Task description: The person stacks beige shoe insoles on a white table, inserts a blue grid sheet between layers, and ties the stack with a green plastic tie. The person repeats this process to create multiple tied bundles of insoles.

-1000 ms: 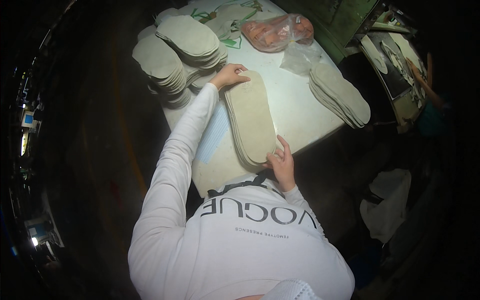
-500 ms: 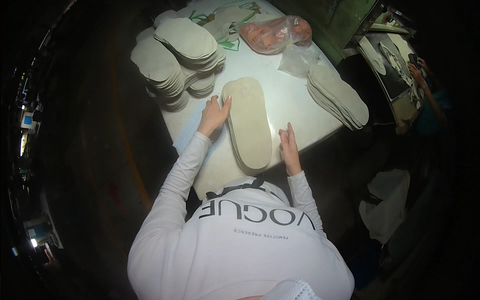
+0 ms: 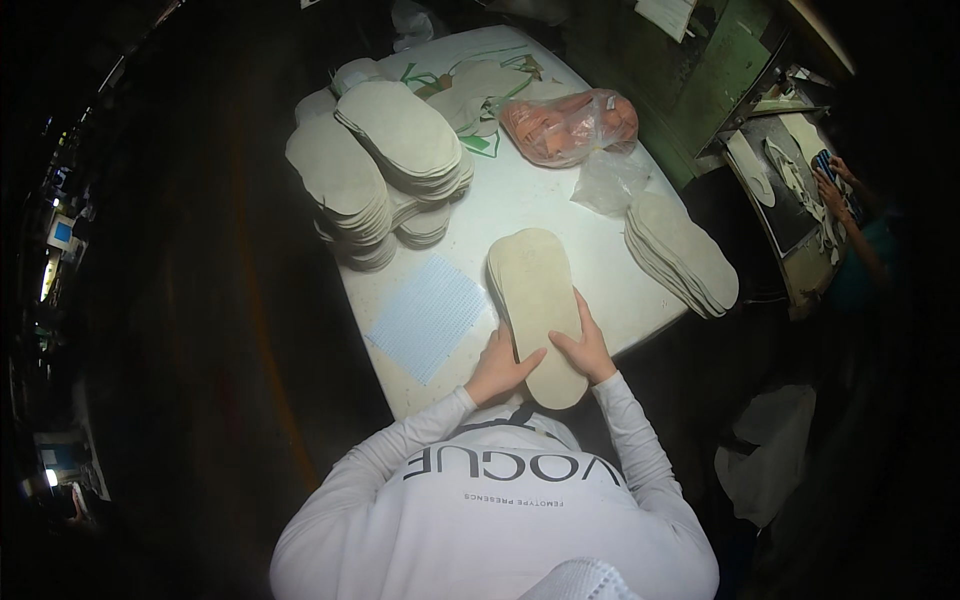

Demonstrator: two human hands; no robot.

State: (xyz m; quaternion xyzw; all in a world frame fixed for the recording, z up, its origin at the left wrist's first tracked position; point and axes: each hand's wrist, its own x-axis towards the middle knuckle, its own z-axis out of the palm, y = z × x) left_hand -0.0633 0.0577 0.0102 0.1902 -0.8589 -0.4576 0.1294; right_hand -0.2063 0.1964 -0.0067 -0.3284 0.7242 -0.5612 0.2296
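Note:
A stack of pale cream insoles [image 3: 535,300] lies near the front edge of the white table, its heel end toward me. My left hand [image 3: 503,368] grips the stack's left side, thumb across the top sole. On the opposite side my right hand [image 3: 587,345] holds it, thumb on top and fingers along the edge. Just left of the stack, a blue lined sheet of paper [image 3: 428,318] lies flat on the table. The undersides of the soles and some of my fingertips are hidden.
Tall piles of insoles [image 3: 400,130] stand at the table's far left. Another stack [image 3: 682,255] lies by the right edge. Behind it sits a clear bag of orange pieces [image 3: 572,125]; green straps [image 3: 480,145] lie beyond. At far right, another person's hands [image 3: 832,185] are over a bench.
The insole stack has come nearer to me, uncovering more of the lined sheet. My right hand, apart from it before, now grips its right side; my left hand has slid down its left side.

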